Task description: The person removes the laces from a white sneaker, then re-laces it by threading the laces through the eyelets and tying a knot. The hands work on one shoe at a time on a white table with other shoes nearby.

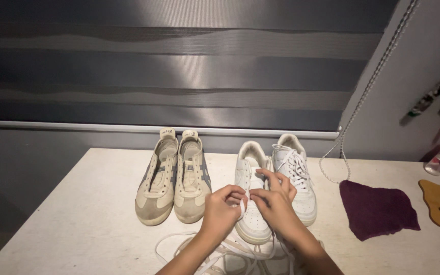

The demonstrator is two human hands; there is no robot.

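The table is pale and has lots of bare room at 9 o'clock, while its far edge runs right under the grey blind at 12 o'clock. Both hands meet over the white shoe near the middle. This shoe lies long-ways from 12 to 6 o'clock, with its toe at 6 o'clock, close to the person. The left hand has its fingers curled in and pinches a white lace over the shoe. The right hand has its fingers bent and pressed together at the same spot, touching the shoe's top. The hands hide the shoe's middle, so I cannot tell how the lace runs there. Its twin, the laced white shoe, sits just beside it at 3 o'clock. Two beige shoes sit at 9 o'clock, pointing the same way. Loose laces lie at 6 o'clock, cut off by the frame. A purple cloth lies at 3 o'clock.
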